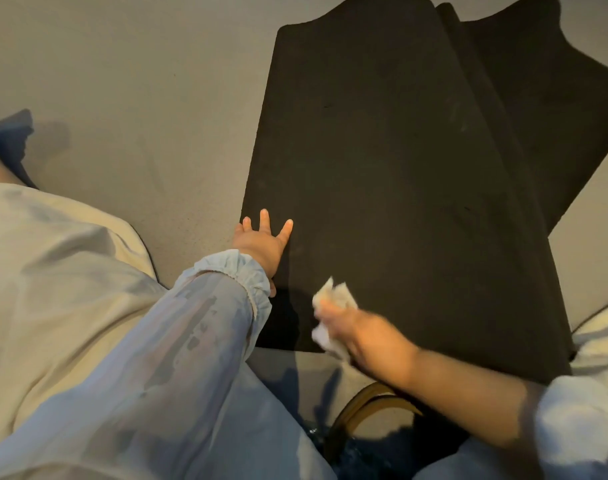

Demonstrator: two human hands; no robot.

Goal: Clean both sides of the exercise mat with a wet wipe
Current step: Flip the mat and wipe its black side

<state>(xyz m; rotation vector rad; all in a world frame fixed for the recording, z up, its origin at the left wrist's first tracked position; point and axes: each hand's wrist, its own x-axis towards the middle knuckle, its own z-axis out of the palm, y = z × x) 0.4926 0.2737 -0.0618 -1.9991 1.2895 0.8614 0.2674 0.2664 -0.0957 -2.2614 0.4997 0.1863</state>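
The left hand presses flat, fingers spread, on the black foam exercise mat; at its four o'clock, the right hand grips a crumpled white wet wipe against the mat.

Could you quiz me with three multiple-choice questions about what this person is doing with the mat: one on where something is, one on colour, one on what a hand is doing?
1. Where does the left hand rest?
A. on the mat's left edge
B. on the wipe
C. in the air

2. What colour is the exercise mat?
A. blue
B. black
C. red

3. What is the right hand doing?
A. lying flat and empty
B. pointing
C. gripping a crumpled wet wipe

Answers: 1 A, its spread fingers lie on that edge; 2 B, the mat is black; 3 C, the white wipe bunches in its fingers.
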